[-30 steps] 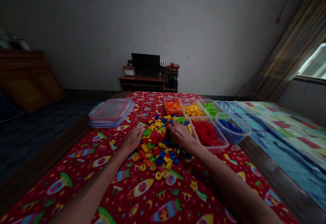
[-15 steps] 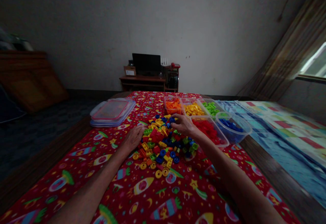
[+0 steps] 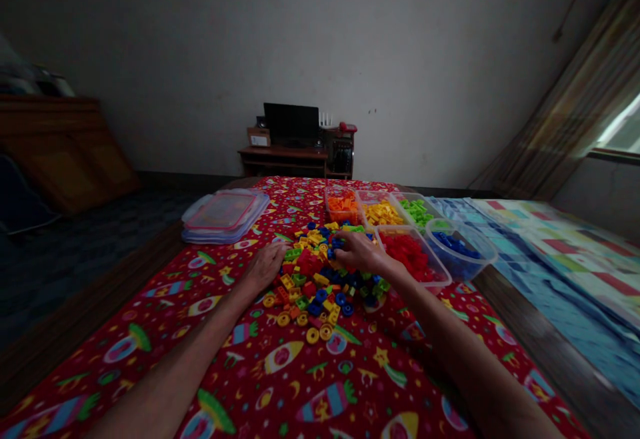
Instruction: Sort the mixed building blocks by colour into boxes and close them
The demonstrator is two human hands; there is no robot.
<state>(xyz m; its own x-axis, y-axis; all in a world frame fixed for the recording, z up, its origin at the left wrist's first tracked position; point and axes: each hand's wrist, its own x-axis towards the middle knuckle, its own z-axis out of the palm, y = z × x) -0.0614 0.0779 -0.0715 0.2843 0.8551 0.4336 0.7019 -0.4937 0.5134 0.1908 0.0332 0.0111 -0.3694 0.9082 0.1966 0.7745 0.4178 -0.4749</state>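
Observation:
A loose pile of plastic building blocks [image 3: 320,279] in red, yellow, blue, green and orange lies on the red patterned tablecloth [image 3: 280,392], with several round yellow wheels at its near edge. My left hand [image 3: 267,266] rests at the pile's left side, fingers loosely extended against the blocks; nothing shows in it. Over the upper right of the pile, my right hand [image 3: 363,252] reaches in with thumb and fingers pinched at a blue block [image 3: 338,244]. The fingers partly cover that block.
Clear boxes hold sorted blocks: orange [image 3: 343,204], yellow [image 3: 383,212], green [image 3: 417,211] and red [image 3: 407,256]. A round tub [image 3: 465,269] holds blue ones. Stacked lids [image 3: 225,216] lie at left. A monitor [image 3: 291,124] stands on a desk behind; a bed [image 3: 560,239] is at right.
My right hand has shifted slightly down and nearer within the pile, its fingers now at a blue block. My left hand stays at the pile's edge. The camera view has moved slightly.

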